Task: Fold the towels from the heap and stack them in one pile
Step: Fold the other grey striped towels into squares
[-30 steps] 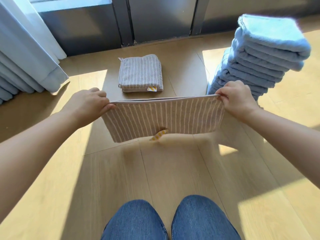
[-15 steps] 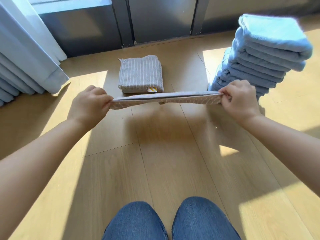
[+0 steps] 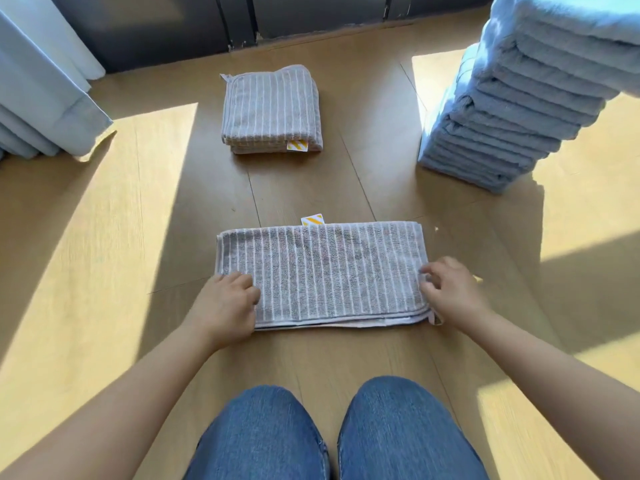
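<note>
A grey towel with white stripes [image 3: 322, 271] lies flat on the wooden floor in front of my knees, folded into a long rectangle, with a yellow-striped tag at its far edge. My left hand [image 3: 225, 306] covers the towel's near left corner with curled fingers gripping it. My right hand [image 3: 450, 292] is at the near right edge, its loosely curled fingertips touching the cloth. Farther back lies a small pile of folded grey striped towels [image 3: 272, 109].
A tall stack of folded light-blue towels [image 3: 516, 109] stands at the right. A pale curtain [image 3: 41, 91] hangs at the far left, and dark window frames run along the back. My knees in blue jeans [image 3: 332, 434] are at the bottom.
The towel was held stretched in the air between both hands; it has come down flat onto the floor nearer my knees, and my right hand has loosened its grip.
</note>
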The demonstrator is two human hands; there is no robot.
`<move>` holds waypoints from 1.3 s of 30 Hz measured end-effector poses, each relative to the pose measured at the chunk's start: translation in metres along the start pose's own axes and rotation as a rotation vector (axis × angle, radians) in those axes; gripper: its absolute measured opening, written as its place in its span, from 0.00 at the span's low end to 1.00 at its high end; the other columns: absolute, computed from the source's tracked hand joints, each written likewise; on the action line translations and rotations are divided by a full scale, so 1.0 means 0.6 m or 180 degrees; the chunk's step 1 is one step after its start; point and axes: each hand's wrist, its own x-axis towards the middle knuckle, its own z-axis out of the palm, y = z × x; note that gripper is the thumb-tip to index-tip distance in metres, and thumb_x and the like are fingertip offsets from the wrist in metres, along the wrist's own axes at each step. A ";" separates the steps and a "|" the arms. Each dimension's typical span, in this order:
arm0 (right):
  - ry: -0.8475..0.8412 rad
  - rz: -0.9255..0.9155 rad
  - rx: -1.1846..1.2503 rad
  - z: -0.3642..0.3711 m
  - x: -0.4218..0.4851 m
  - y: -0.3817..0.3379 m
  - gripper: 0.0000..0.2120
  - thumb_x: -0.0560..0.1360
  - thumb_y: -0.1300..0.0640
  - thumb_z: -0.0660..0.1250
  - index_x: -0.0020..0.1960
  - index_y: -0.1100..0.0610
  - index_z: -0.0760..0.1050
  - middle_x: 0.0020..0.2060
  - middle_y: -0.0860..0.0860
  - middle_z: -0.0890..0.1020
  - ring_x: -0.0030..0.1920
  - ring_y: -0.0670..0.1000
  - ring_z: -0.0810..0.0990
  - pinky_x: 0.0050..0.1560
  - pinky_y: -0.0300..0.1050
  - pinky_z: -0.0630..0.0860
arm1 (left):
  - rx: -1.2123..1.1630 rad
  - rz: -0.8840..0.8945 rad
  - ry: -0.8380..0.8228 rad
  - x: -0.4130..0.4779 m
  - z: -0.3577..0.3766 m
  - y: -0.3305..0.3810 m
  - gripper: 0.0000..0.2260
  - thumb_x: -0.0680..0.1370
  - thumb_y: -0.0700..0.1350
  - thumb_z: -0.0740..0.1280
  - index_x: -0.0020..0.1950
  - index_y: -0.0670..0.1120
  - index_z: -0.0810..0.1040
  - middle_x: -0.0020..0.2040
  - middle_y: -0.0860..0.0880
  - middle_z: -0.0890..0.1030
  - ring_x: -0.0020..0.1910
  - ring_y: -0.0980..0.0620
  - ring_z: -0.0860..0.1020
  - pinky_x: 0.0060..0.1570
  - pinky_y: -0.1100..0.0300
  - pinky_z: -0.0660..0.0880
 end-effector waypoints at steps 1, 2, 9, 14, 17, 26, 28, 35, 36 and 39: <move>0.0061 0.0244 0.0267 -0.006 0.019 -0.005 0.17 0.75 0.60 0.61 0.62 0.61 0.73 0.56 0.59 0.75 0.57 0.57 0.74 0.57 0.47 0.68 | -0.0023 0.0108 0.0058 0.024 -0.005 0.017 0.14 0.62 0.47 0.53 0.25 0.49 0.77 0.25 0.53 0.74 0.26 0.52 0.76 0.26 0.64 0.69; 0.0068 0.0472 0.0505 -0.013 0.037 -0.010 0.18 0.75 0.61 0.61 0.64 0.62 0.70 0.59 0.60 0.74 0.59 0.58 0.74 0.59 0.46 0.68 | -0.0083 0.0277 0.0095 0.049 -0.017 0.043 0.14 0.62 0.47 0.53 0.26 0.48 0.77 0.26 0.52 0.75 0.26 0.51 0.76 0.26 0.65 0.70; -0.0104 0.1400 0.1754 -0.021 0.118 -0.036 0.16 0.74 0.64 0.63 0.61 0.63 0.73 0.45 0.55 0.79 0.48 0.54 0.76 0.51 0.48 0.73 | -0.0262 0.1196 -0.0555 0.185 -0.063 0.275 0.15 0.79 0.41 0.56 0.65 0.42 0.69 0.64 0.45 0.70 0.64 0.45 0.67 0.58 0.54 0.65; -0.0486 0.1675 0.2208 -0.019 0.139 -0.037 0.01 0.70 0.66 0.67 0.40 0.62 0.77 0.33 0.56 0.77 0.38 0.55 0.76 0.48 0.50 0.75 | -0.0184 0.1386 -0.0641 0.241 -0.050 0.326 0.19 0.80 0.47 0.56 0.71 0.44 0.62 0.70 0.45 0.65 0.63 0.44 0.70 0.47 0.52 0.70; -0.0660 0.1561 0.2324 -0.022 0.150 -0.030 0.09 0.71 0.67 0.66 0.35 0.57 0.73 0.31 0.54 0.76 0.33 0.53 0.75 0.40 0.45 0.75 | 0.0218 0.1372 -0.0790 0.252 -0.060 0.338 0.18 0.80 0.44 0.56 0.70 0.44 0.62 0.67 0.44 0.67 0.60 0.43 0.73 0.42 0.54 0.66; -0.0409 0.1373 0.2174 -0.058 0.138 -0.009 0.04 0.67 0.67 0.68 0.36 0.64 0.73 0.34 0.59 0.76 0.36 0.55 0.77 0.42 0.50 0.79 | 0.0358 0.1499 -0.0794 0.228 -0.117 0.367 0.14 0.79 0.43 0.59 0.61 0.35 0.71 0.58 0.41 0.74 0.56 0.42 0.76 0.40 0.56 0.64; -0.0226 0.1302 0.2013 -0.077 0.129 -0.015 0.02 0.67 0.66 0.67 0.37 0.63 0.74 0.33 0.58 0.75 0.36 0.54 0.76 0.39 0.47 0.77 | 0.0264 0.1580 -0.0666 0.217 -0.134 0.364 0.13 0.80 0.41 0.58 0.60 0.36 0.72 0.58 0.40 0.73 0.56 0.42 0.75 0.43 0.54 0.66; -0.0050 0.0810 0.1957 -0.115 0.101 -0.099 0.11 0.71 0.66 0.63 0.31 0.58 0.69 0.26 0.55 0.71 0.25 0.50 0.70 0.25 0.36 0.73 | 0.0295 0.1679 0.0445 0.143 -0.150 0.260 0.07 0.56 0.43 0.72 0.31 0.48 0.78 0.31 0.52 0.77 0.26 0.52 0.76 0.23 0.66 0.65; -0.0049 0.0730 0.2019 -0.113 0.098 -0.121 0.09 0.71 0.66 0.63 0.33 0.59 0.71 0.25 0.55 0.71 0.24 0.49 0.70 0.24 0.35 0.73 | 0.0310 0.1603 0.0567 0.129 -0.142 0.238 0.07 0.56 0.40 0.69 0.30 0.48 0.77 0.30 0.52 0.76 0.25 0.52 0.75 0.22 0.66 0.64; -0.0071 0.0597 0.2301 -0.094 0.094 -0.195 0.05 0.71 0.66 0.62 0.41 0.58 0.73 0.27 0.53 0.72 0.18 0.44 0.70 0.22 0.34 0.72 | 0.0190 0.1349 0.0845 0.082 -0.134 0.165 0.07 0.61 0.36 0.60 0.31 0.47 0.75 0.31 0.51 0.76 0.27 0.51 0.74 0.24 0.65 0.65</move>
